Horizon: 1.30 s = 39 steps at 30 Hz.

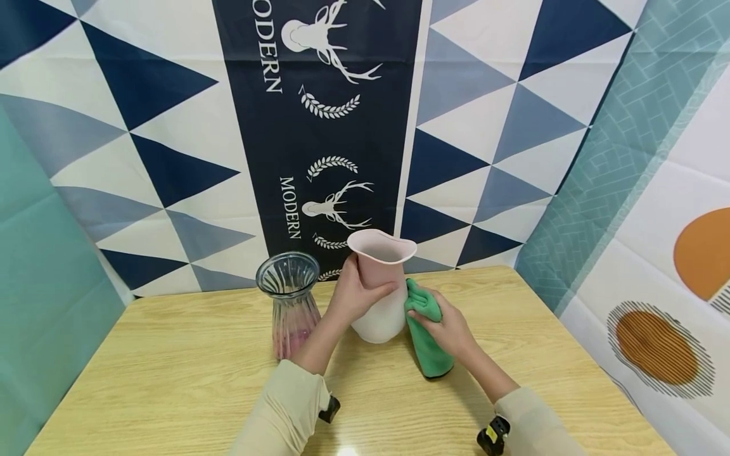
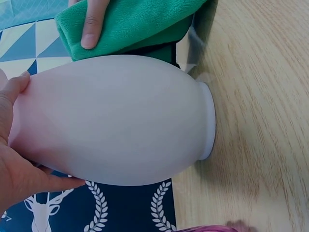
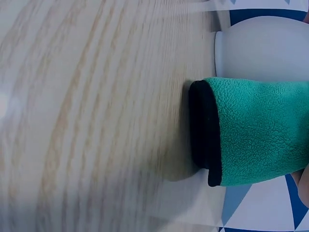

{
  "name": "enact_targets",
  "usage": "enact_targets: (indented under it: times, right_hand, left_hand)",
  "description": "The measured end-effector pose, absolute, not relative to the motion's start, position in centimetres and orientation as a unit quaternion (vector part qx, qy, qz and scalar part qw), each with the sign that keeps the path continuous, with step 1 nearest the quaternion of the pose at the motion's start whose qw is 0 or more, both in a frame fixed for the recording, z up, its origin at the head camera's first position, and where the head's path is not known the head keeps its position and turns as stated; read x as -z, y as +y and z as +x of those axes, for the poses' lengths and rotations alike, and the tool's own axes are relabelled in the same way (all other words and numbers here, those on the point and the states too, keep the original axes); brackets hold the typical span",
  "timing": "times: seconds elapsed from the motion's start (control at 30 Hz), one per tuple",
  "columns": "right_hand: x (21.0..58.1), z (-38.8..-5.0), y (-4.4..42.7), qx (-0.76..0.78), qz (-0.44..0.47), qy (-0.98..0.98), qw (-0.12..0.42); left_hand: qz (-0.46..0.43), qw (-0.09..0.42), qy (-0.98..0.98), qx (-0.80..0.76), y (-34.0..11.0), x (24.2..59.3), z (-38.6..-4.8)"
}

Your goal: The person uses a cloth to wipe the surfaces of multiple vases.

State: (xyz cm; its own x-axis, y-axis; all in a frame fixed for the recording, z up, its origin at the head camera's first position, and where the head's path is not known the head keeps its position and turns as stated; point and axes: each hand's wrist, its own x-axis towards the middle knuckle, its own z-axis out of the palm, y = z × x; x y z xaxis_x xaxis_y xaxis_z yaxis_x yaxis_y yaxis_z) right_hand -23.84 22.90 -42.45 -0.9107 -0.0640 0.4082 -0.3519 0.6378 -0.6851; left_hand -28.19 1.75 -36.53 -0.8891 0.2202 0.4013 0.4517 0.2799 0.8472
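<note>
A vase, pink at the neck and white below, stands on the table with a wavy rim. My left hand grips it round the neck, thumb across the front; the left wrist view shows the vase body lying sideways in frame. In my right hand is a folded green cloth with a dark edge, held against the vase's right side. The cloth hangs down close to the tabletop in the right wrist view. Part of the right hand's fingers is hidden by the cloth.
Left of the vase stands a ribbed glass vase, bluish at the rim and pink near the base. The wooden table meets a patterned wall covering at the back. Patterned sheets hang at both sides.
</note>
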Motion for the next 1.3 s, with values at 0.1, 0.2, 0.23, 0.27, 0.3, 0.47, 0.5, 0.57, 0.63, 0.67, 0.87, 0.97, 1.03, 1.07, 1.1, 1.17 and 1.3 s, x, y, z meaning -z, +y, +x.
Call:
enact_targets:
  times: [0.1, 0.2, 0.23, 0.27, 0.3, 0.47, 0.5, 0.57, 0.63, 0.67, 0.87, 0.97, 1.03, 1.07, 1.1, 1.17, 1.3]
  right_hand:
    - [41.8, -23.7, 22.8, -0.418, 0.115, -0.881, 0.188]
    - [41.0, -23.8, 22.6, -0.423, 0.117, -0.875, 0.204]
    - [40.8, -23.9, 22.5, -0.424, 0.119, -0.873, 0.211]
    - [40.5, -24.0, 22.4, -0.425, 0.119, -0.871, 0.218]
    - [40.2, -24.1, 22.2, -0.426, 0.119, -0.869, 0.224]
    - [38.8, -24.4, 21.6, -0.432, 0.125, -0.859, 0.246]
    - [38.5, -24.4, 21.5, -0.432, 0.128, -0.858, 0.249]
    - [38.1, -24.5, 21.3, -0.431, 0.133, -0.857, 0.251]
    - [37.7, -24.6, 21.2, -0.427, 0.139, -0.857, 0.253]
    - [37.6, -24.6, 21.1, -0.423, 0.142, -0.858, 0.255]
    - [37.2, -24.9, 21.2, -0.407, 0.156, -0.865, 0.247]
    - [37.2, -24.9, 21.3, -0.408, 0.159, -0.867, 0.237]
    - [37.2, -24.8, 21.4, -0.408, 0.158, -0.87, 0.227]
    - [37.3, -24.8, 21.4, -0.409, 0.157, -0.871, 0.222]
    - [37.3, -24.7, 21.5, -0.409, 0.155, -0.873, 0.216]
    - [37.5, -24.7, 21.6, -0.41, 0.152, -0.875, 0.209]
    - [37.8, -24.7, 21.7, -0.415, 0.15, -0.874, 0.204]
  left_hand:
    - [-0.216, 0.103, -0.792, 0.562, 1.8, 36.5, -28.2]
    - [-0.215, 0.108, -0.794, 0.559, 1.8, 36.5, -28.2]
    - [-0.215, 0.109, -0.794, 0.558, 1.8, 36.5, -28.2]
    - [-0.215, 0.109, -0.794, 0.558, 1.8, 36.4, -28.2]
    - [-0.215, 0.107, -0.794, 0.558, 1.8, 36.4, -28.3]
    - [-0.221, 0.103, -0.79, 0.562, 1.7, 36.4, -28.4]
    - [-0.225, 0.103, -0.788, 0.564, 1.7, 36.4, -28.4]
    - [-0.228, 0.101, -0.787, 0.565, 1.7, 36.5, -28.4]
    - [-0.232, 0.099, -0.785, 0.566, 1.7, 36.5, -28.5]
    - [-0.232, 0.098, -0.785, 0.566, 1.7, 36.5, -28.5]
    - [-0.23, 0.099, -0.787, 0.564, 1.6, 36.4, -28.5]
    - [-0.228, 0.098, -0.789, 0.562, 1.6, 36.3, -28.5]
    - [-0.228, 0.095, -0.789, 0.563, 1.6, 36.3, -28.5]
    - [-0.229, 0.094, -0.788, 0.564, 1.6, 36.3, -28.5]
    - [-0.229, 0.091, -0.787, 0.566, 1.6, 36.3, -28.5]
    - [-0.229, 0.086, -0.786, 0.568, 1.6, 36.3, -28.5]
    - [-0.229, 0.082, -0.784, 0.572, 1.6, 36.4, -28.5]
